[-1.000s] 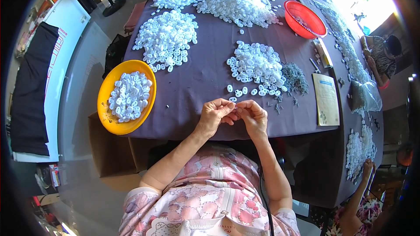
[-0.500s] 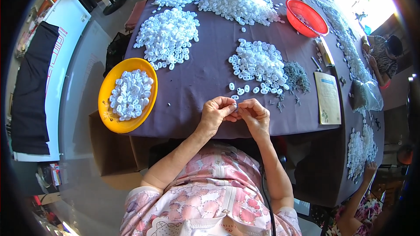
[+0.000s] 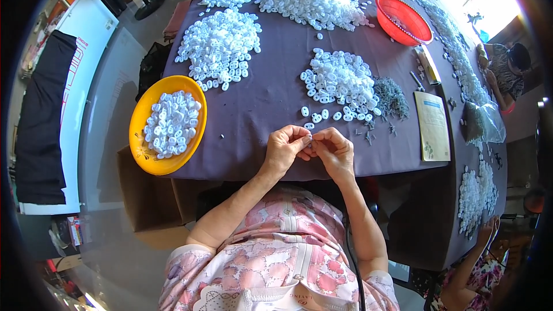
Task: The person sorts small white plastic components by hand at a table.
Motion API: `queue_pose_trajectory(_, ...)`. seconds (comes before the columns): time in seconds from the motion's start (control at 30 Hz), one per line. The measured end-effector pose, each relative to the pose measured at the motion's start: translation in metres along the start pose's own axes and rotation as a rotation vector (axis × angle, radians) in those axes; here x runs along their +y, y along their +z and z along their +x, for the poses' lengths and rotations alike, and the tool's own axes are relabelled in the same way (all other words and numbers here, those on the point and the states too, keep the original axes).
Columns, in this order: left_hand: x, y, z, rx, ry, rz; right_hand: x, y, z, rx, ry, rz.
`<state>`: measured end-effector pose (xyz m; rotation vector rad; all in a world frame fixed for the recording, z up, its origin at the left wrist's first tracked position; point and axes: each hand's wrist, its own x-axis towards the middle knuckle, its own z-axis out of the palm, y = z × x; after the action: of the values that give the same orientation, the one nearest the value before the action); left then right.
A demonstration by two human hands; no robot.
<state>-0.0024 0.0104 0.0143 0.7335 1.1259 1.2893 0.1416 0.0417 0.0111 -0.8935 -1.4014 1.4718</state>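
Observation:
Above the near edge of the table my two hands meet fingertip to fingertip. My left hand is closed in a pinch on a small white plastic piece, mostly covered by the fingers. My right hand pinches at the same spot; whatever its fingertips hold is hidden. Just beyond the fingers lie a few loose white oval two-holed pieces, with a heap of the same pieces behind them. Beside that heap, to the right, sits a pile of tiny grey parts, too small to make out.
A yellow bowl of white pieces stands at the table's left edge. Larger white heaps lie farther back. A red basket and a tan booklet are on the right. Other people sit along the right side.
My hands stay almost in place, with only slight finger movement at the pinch. At the lower right, another person's hand has shifted slightly away from the white pieces.

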Motion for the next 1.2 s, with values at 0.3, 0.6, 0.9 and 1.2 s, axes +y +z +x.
queue_pose_trajectory(0.3, 0.0, -0.002, 0.0, -0.008, 0.004, 0.02, 0.004, -0.002, 0.0, -0.01, -0.007, -0.046)
queue_pose_trajectory(0.6, -0.002, -0.005, 0.001, -0.02, 0.008, 0.051, 0.001, 0.001, 0.0, 0.001, 0.008, -0.04)
queue_pose_trajectory(0.9, 0.001, -0.008, 0.0, -0.026, 0.031, 0.206, 0.002, -0.003, -0.002, -0.041, 0.093, -0.069)
queue_pose_trajectory(1.2, 0.0, -0.006, -0.001, -0.013, 0.019, 0.157, 0.005, 0.001, 0.0, -0.008, 0.048, -0.117)
